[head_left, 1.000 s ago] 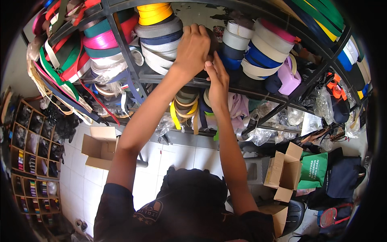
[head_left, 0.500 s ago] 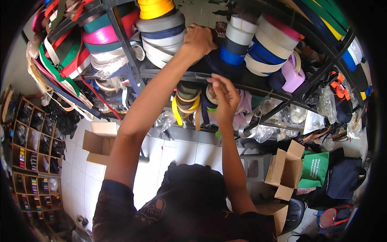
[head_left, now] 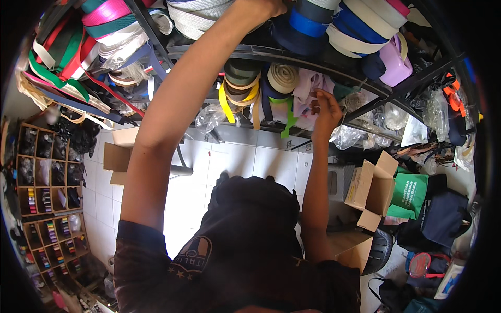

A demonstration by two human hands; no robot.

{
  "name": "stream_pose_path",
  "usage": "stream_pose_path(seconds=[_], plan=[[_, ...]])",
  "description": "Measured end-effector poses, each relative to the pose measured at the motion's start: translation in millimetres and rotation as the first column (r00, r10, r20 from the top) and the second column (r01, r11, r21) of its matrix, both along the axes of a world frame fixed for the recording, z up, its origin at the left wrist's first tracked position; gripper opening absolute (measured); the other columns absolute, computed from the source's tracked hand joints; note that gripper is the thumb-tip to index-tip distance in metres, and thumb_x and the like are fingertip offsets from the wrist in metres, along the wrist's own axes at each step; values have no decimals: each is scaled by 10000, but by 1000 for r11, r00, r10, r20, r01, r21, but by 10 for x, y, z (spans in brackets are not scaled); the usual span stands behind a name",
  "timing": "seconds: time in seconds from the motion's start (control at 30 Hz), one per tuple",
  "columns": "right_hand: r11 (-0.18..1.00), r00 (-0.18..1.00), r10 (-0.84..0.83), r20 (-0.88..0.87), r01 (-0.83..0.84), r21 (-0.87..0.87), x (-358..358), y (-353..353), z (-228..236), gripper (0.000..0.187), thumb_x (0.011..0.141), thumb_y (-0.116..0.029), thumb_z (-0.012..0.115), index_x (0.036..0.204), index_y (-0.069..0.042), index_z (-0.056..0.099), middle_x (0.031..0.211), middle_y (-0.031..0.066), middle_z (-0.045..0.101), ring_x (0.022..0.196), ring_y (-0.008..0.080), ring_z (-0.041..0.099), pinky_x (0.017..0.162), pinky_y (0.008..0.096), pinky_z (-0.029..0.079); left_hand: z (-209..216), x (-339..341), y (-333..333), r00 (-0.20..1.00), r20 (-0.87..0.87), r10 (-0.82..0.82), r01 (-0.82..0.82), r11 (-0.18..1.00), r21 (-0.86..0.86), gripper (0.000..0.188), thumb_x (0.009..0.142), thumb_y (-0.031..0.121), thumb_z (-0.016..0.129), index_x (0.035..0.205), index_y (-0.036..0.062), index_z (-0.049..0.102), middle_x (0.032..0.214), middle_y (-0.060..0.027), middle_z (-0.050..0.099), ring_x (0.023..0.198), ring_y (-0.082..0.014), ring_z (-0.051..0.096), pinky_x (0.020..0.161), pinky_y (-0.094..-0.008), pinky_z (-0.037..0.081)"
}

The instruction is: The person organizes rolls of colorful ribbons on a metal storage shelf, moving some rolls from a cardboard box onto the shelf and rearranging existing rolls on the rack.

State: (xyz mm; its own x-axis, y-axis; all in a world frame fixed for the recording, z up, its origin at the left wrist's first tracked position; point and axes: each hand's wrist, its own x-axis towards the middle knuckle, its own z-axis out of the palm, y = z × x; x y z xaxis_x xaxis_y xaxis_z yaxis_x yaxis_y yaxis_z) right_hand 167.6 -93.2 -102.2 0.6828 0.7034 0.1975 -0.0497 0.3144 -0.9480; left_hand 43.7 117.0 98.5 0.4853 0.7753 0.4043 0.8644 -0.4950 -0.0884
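My left arm reaches up to the upper rack shelf. There my left hand (head_left: 261, 9) is bent over between a stack of white webbing rolls (head_left: 195, 21) and a stack with a blue webbing roll (head_left: 308, 23). The picture's top edge cuts it, and its fingers are hidden. Lower down, my right hand (head_left: 329, 110) is raised in front of the lower shelf, fingers loosely bent and apart, with nothing seen in them. It is nearest to a pale lilac cloth (head_left: 309, 91); whether it touches the cloth I cannot tell. Beside the cloth sits a rolled beige strap (head_left: 283, 78).
Black metal shelf bars (head_left: 308, 58) cross in front of me. A lilac plastic holder (head_left: 395, 63) stands at the right. Open cardboard boxes (head_left: 369, 188) rest near a grey stool (head_left: 339, 182). A compartment rack with thread spools (head_left: 49, 201) stands at the left.
The view has tilted down, so the shelves sit higher in the picture. My right hand has moved right, away from the shelf edge, to the lilac cloth. My left hand stays at the upper shelf.
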Motion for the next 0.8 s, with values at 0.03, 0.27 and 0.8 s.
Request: stream_pose_path(seconds=[0.03,0.27,0.8], plan=[[1000,1000,0,-1,0,-2,0,23,-20,194,913,-173,679,1003,-4,709,873,71,711,632,94,577,540,224,404,17,7,-18,1000,-1,0,0,1000,-2,350,890,255,545,1081,16,715,1102,-192,711,1104,-319,665,1025,-421,443],[980,931,72,359,1,-199,-136,303,-59,205,863,-87,697,1059,-27,685,955,79,709,739,159,636,661,276,492,71,44,-164,998,51,35,-37,999,34,278,889,273,580,1007,91,754,1001,-145,741,979,-263,715,825,-370,539],[892,199,313,929,273,-359,-20,843,-70,833,562,-330,897,1265,-28,567,1238,225,605,1177,399,560,993,495,444,-116,11,-294,974,205,96,-97,995,-4,194,827,217,657,958,147,783,1017,-173,716,1015,-354,668,805,-362,534]])
